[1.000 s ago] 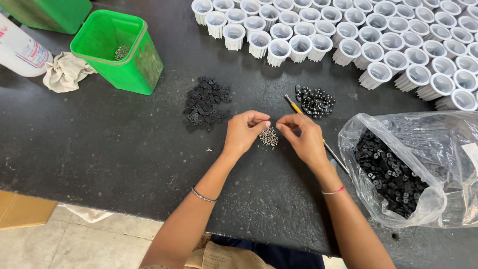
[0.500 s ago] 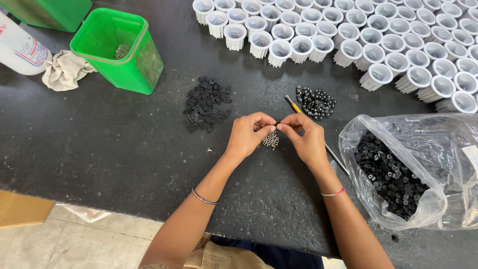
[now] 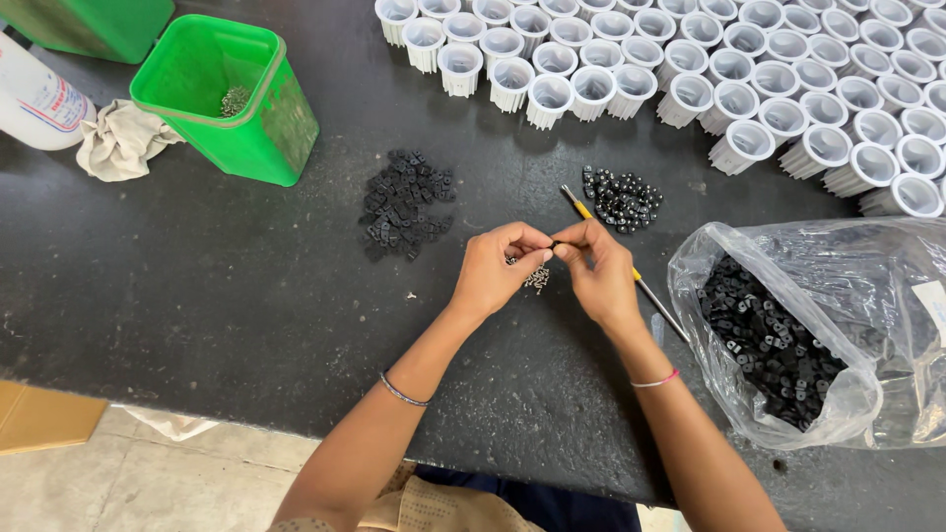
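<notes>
Black, and pinched at the meeting fingertips of both hands, a tiny part (image 3: 555,245) is held just above the dark tabletop (image 3: 197,286). One second earlier the left hand (image 3: 496,271) and right hand (image 3: 594,274) worked apart over the small heap of silvery screws (image 3: 537,280); half a second ago they closed together, and they now meet thumb to forefinger, which suggests that a screw is being fitted to the part. Both hands are clenched in a fine pinch on it. From the pinch, the screws lie at 7 o'clock, just beneath; a pile of black clips (image 3: 404,202) lies at 9 o'clock; black beads (image 3: 621,197) at 1 o'clock; a yellow-handled tool (image 3: 616,258) runs under the right hand towards 4 o'clock.
</notes>
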Motion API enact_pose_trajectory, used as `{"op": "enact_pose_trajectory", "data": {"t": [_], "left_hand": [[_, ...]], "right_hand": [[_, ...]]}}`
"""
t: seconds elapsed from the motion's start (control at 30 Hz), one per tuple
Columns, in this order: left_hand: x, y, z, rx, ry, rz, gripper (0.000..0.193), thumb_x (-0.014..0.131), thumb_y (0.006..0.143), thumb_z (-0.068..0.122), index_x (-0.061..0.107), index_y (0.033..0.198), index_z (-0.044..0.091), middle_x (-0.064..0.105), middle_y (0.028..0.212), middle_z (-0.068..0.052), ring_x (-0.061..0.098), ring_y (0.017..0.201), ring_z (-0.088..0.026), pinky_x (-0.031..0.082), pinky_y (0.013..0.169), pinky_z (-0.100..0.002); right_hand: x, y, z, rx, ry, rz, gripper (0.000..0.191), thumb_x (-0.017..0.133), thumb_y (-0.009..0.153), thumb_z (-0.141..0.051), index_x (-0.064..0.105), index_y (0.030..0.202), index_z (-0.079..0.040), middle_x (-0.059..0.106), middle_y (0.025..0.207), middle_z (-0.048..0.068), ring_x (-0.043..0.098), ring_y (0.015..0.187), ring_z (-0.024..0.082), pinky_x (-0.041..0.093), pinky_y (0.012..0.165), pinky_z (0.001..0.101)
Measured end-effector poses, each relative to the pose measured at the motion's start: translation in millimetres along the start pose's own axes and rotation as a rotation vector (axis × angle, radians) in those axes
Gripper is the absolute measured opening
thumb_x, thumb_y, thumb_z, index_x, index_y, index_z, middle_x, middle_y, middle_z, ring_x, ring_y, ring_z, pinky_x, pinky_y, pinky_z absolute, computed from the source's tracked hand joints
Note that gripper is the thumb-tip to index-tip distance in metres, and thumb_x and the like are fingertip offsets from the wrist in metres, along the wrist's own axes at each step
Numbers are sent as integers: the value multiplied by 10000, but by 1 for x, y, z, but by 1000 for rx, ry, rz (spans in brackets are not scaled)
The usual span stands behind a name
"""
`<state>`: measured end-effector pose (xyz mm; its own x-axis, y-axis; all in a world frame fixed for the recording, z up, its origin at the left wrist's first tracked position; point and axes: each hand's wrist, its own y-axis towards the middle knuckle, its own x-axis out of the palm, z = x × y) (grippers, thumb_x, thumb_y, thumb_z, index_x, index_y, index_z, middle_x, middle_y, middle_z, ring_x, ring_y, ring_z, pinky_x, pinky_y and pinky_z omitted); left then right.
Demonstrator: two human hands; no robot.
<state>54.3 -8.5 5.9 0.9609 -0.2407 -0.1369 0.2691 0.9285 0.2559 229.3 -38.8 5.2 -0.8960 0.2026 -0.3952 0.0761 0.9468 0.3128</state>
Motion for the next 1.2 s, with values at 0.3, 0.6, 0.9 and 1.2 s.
{"op": "enact_pose_trajectory", "data": {"t": [0.3, 0.6, 0.9, 1.2], "left_hand": [[2, 1, -11, -67, -229, -38, 179, 785, 880, 39, 730, 1046, 0, 749, 954, -39, 696, 878, -87, 579, 822, -246], [-20, 12, -19, -139, -623, 75, 143, 718, 951, 66, 663, 1060, -10, 755, 1085, -79, 683, 977, -90, 560, 898, -245], [-22, 13, -20, -236, -508, 123, 236, 692, 972, 79, 701, 1187, -17, 760, 1044, -119, 706, 910, -121, 584, 822, -260], [-18, 14, -30, -240, -480, 69, 285, 704, 933, 41, 696, 1208, -32, 759, 1069, -112, 708, 938, -120, 584, 858, -251]], "right_hand": [[3, 4, 13, 113, 368, -50, 64, 682, 984, -34, 671, 1043, -10, 712, 952, 33, 646, 899, 84, 537, 852, 267], [-10, 5, -11, -218, -326, -151, 171, 778, 834, -94, 786, 1005, -78, 713, 998, 79, 658, 981, 274, 512, 846, 376], [-7, 4, -14, -237, -342, -178, 139, 780, 824, -105, 783, 961, -84, 716, 967, 57, 664, 963, 272, 515, 847, 389], [-10, 6, -12, -271, -376, -211, 96, 742, 847, -78, 758, 941, -68, 705, 954, 79, 645, 954, 308, 504, 851, 411]]}}
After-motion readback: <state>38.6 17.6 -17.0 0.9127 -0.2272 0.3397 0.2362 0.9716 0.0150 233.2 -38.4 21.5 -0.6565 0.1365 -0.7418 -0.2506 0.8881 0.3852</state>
